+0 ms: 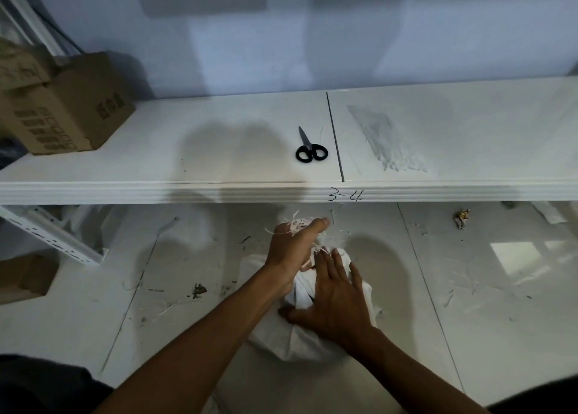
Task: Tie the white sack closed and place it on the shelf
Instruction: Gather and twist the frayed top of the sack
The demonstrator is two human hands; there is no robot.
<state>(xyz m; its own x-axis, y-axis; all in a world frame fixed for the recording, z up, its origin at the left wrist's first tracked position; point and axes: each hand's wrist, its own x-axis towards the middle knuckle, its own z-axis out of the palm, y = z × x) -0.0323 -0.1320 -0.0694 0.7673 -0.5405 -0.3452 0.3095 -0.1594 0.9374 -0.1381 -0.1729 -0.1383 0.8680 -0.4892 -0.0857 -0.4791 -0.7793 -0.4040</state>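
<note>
The white sack stands on the tiled floor just in front of the white shelf. My left hand grips the gathered, frayed neck of the sack from the left, with loose white strands sticking out above the fist. My right hand lies flat against the sack's upper body, fingers spread and pointing up toward the neck. Whether a string is around the neck is hidden by my hands.
Black-handled scissors lie on the shelf top. A cardboard box sits at the shelf's far left. A second box is on the floor at left, beside a white shelf bracket. A crumpled wrapper lies on the floor at right.
</note>
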